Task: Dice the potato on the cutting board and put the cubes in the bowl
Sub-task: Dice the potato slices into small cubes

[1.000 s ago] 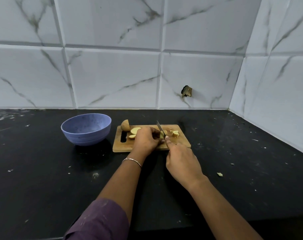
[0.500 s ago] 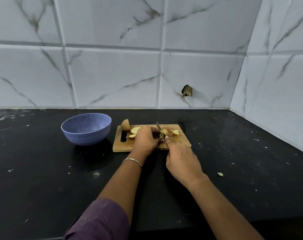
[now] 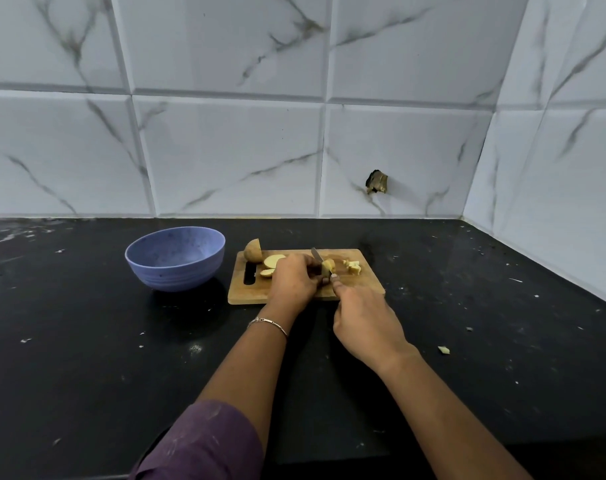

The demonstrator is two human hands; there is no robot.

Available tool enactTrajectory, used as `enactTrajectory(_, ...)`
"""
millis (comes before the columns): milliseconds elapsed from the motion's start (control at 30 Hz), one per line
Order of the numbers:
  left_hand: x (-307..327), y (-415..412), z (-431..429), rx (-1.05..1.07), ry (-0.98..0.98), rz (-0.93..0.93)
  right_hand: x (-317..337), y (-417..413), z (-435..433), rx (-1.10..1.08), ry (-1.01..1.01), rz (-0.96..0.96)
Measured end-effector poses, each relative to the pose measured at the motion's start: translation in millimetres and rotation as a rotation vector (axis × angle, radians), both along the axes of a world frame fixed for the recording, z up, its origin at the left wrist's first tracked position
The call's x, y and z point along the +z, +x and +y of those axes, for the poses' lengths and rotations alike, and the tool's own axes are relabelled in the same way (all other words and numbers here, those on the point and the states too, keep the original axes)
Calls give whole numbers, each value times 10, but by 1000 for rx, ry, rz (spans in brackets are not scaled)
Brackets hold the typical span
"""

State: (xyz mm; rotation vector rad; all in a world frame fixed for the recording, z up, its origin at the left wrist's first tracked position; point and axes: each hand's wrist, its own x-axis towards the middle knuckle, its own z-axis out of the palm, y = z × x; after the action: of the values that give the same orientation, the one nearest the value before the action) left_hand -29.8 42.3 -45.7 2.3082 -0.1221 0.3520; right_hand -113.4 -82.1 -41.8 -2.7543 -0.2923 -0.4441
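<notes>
The board (image 3: 369, 284) is lying on the desk (image 3: 87, 341), the bowl (image 3: 174, 258) standing just left of it. On the board, a potato half (image 3: 253, 250) and slices (image 3: 273, 261) are sitting leftward, a piece (image 3: 326, 266) and knife (image 3: 315, 253) mid-board, cubes (image 3: 353, 266) rightward.

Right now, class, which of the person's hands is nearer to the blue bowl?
Left. The left hand holds a potato piece on the cutting board, just right of the blue bowl; the right hand, gripping the knife, is farther right.
</notes>
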Motion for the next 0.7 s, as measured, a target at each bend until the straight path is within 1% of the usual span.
enactTrajectory(433,16,-12,9,-2,-9,16,-12,90,-19,7,-2,50)
enactTrajectory(500,22,-19,2,-8,-29,22,-17,88,-46,9,38,60)
enactTrajectory(633,52,-28,10,-45,-66,30,-9,100,-131,33,213,127)
enactTrajectory(700,69,-24,32,-53,-59,32,-15,119,-155,42,259,134)
